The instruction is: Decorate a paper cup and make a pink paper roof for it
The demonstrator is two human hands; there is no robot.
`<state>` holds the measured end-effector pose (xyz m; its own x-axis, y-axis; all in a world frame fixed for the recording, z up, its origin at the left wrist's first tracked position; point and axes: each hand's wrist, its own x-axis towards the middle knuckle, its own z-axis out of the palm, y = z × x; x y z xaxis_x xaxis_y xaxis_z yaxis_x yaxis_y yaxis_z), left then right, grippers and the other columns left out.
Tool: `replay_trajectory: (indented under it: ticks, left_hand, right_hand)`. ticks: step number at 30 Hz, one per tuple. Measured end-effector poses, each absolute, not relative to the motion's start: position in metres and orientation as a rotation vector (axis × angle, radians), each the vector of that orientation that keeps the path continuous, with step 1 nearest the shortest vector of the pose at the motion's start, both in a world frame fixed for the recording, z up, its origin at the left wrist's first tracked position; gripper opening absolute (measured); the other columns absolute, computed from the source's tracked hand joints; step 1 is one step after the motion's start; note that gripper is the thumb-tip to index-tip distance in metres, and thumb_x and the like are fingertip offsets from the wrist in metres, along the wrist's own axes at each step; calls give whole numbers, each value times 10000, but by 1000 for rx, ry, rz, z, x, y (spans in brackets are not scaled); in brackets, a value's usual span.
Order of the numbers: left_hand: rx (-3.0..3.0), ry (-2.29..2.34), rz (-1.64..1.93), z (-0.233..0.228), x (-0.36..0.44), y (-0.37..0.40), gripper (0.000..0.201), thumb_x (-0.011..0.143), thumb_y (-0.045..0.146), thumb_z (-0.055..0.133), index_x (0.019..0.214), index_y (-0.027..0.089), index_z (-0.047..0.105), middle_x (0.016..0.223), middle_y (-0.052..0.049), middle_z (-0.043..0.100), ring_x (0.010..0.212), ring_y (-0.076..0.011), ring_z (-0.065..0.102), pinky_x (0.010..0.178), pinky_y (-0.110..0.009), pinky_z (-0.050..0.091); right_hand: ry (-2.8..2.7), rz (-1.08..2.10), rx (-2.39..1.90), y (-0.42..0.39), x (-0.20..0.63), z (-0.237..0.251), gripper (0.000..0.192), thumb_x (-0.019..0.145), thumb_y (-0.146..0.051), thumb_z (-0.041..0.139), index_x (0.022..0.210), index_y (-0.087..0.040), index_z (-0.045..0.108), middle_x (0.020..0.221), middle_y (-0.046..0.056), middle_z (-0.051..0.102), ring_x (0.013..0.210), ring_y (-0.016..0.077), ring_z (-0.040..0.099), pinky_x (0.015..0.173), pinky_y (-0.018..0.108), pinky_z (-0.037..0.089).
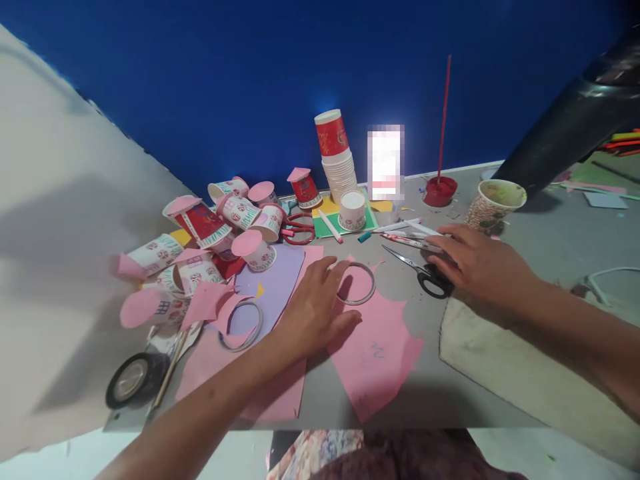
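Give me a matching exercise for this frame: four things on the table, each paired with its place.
Things:
1. scissors
2. clear ring
3. roll of black tape
4. stack of paper cups

Places:
A. at the table's near left corner
B. standing at the back by the blue wall
C. on pink paper at the left hand's fingertips
D. under the right hand, blades pointing left

Pairs: 1-D, 2-C, 3-A, 4-B
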<state>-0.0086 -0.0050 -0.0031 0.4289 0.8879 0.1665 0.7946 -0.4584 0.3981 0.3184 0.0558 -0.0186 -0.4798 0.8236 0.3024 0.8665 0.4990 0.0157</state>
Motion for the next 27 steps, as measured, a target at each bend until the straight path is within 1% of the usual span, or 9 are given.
replay_trajectory:
  ticks: [1,3,6,9,13,17,20,22,27]
  left_hand:
    - [2419,1465,443,-2,-6,0,881,788,381,863,1517,186,409,1576,-233,441,1482,-419,416,1195,-618,424]
    - [2398,1473,333,-3,1,9,963,757,393,883,1543,171,373,1593,-239,450,1505,-426,396,1224,-627,385]
    - [2361,1506,289,-5,6,19,929,783,367,849,1550,168,363,1504,-219,564,1430,-405,500,1191,-612,423]
    - [2382,1553,431,1,-5,21,905,799,373,821,1555,202,355,1481,-194,587,1390,-390,550,1167,-594,447]
    - [2434,1800,608,18,-36,8,707,886,373,732,1504,209,428,1475,-182,585,1377,-388,550,1160,-587,439]
    - [2530,2063,519,24,-51,-21,552,917,314,677,1421,161,511,1443,-234,532,1395,-456,465,1135,-654,405]
    - [2498,2028,480,19,-44,-40,386,936,334,672,1278,176,590,1251,-183,574,1195,-388,559,990,-576,505]
    - [2379,1920,380,15,-35,-43,367,907,364,727,1197,177,606,1141,-131,586,1094,-337,580,928,-519,529]
    - [2301,1971,90,10,-21,-29,267,888,380,743,977,158,623,1019,-108,573,1006,-330,544,891,-516,497]
  right_hand:
    - [-2479,-263,-1464,57,319,-20,406,1045,-319,432,1298,-134,689,1311,217,683,1088,355,711,754,409,560]
    - [-2461,-291,-1532,59,320,-23,394,1033,-312,453,1294,-129,684,1308,217,682,1071,353,708,735,406,543]
    - [-2462,-289,-1632,60,320,-27,356,1024,-321,489,1259,-148,692,1287,192,698,997,329,708,687,391,505]
    - [-2489,-336,-1648,59,320,-25,316,1028,-302,492,1187,-152,720,1284,185,702,966,322,695,680,393,474]
    - [-2524,-437,-1551,52,320,-16,317,1046,-302,478,1048,-140,750,1193,186,728,1013,342,674,750,414,466]
    - [-2548,-144,-1528,44,319,-15,284,986,-460,588,927,-221,728,931,108,760,883,308,693,590,353,386]
    - [-2541,75,-1568,43,320,-21,278,899,-529,672,815,-263,684,790,81,757,673,268,650,503,329,278]
    - [-2513,128,-1613,44,322,-24,270,871,-515,697,768,-267,665,727,83,745,591,254,611,478,327,239]
    - [-2476,284,-1680,47,321,-20,233,838,-457,703,719,-264,649,675,82,725,534,249,576,470,330,229]
